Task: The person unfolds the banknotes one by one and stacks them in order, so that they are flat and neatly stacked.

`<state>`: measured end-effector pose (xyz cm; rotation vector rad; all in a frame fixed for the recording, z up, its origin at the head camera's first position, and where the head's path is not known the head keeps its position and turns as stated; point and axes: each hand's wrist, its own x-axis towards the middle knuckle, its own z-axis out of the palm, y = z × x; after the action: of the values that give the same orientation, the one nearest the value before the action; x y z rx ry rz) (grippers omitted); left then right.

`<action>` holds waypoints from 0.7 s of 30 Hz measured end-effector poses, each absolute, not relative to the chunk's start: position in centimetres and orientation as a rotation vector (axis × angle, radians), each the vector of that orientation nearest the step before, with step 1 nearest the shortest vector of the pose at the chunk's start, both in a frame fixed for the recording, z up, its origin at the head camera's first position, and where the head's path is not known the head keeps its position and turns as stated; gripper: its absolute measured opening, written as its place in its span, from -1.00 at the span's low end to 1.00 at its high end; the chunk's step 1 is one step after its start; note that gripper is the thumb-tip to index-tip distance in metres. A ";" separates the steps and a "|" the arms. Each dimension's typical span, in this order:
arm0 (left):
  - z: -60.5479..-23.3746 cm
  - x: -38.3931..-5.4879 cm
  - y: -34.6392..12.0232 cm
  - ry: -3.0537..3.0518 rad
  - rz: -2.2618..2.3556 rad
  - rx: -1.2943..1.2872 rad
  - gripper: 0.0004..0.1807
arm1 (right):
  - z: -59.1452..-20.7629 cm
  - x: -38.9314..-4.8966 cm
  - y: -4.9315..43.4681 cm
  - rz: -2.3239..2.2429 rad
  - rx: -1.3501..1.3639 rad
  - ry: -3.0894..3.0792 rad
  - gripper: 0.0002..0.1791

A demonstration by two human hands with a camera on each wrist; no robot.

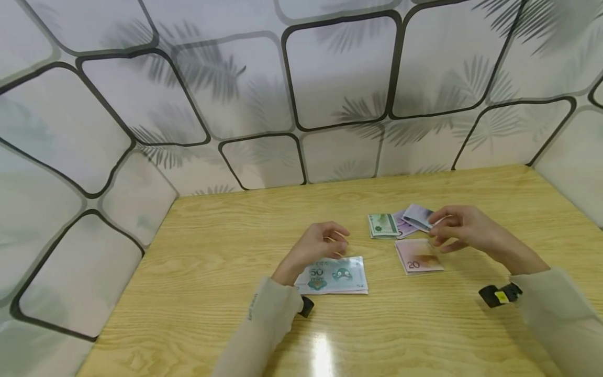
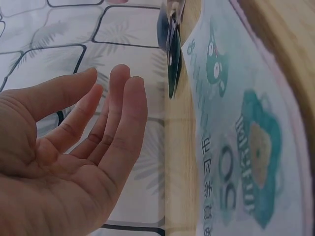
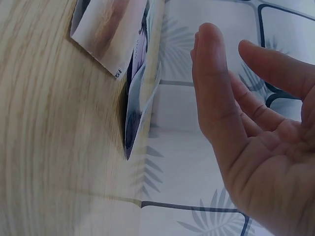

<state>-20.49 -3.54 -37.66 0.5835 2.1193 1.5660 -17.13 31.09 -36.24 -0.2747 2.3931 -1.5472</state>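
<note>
My left hand [image 1: 317, 246] [image 2: 83, 147] hovers just behind a pale teal 50 play banknote [image 1: 344, 277] [image 2: 231, 157], its fingers loosely bent and holding nothing. A pinkish edge shows beneath that note. On the right, my right hand [image 1: 464, 228] [image 3: 261, 132] is beside a folded purple-grey note [image 1: 416, 215] [image 3: 134, 120]; the right wrist view shows its palm without anything in it, apart from the paper. In front of that note lies a folded pink 20 note [image 1: 416, 257] [image 3: 108, 29]. A folded green note [image 1: 382, 225] and another purple note [image 1: 403, 226] overlap at the back.
All the notes lie on a light wood-grain table [image 1: 226, 303]. Behind and to the left, a wall covering [image 1: 254, 104] with dark rounded outlines and leaf prints meets the table's edge. A small black device [image 1: 500, 295] sits at the right wrist.
</note>
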 end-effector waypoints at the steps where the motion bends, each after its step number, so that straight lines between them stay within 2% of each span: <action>1: -37.7 -20.4 -3.4 2.113 1.572 0.577 -0.68 | -36.2 -17.1 31.1 -1.544 -0.274 2.395 -0.63; 21: -38.3 -19.8 -0.6 2.017 1.684 0.441 -0.68 | -37.0 -17.1 31.6 -1.522 -0.236 2.352 -0.62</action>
<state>-19.80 -0.61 -38.31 0.4411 2.0172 1.6844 -17.10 31.56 -37.01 -0.2363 2.3516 -1.5218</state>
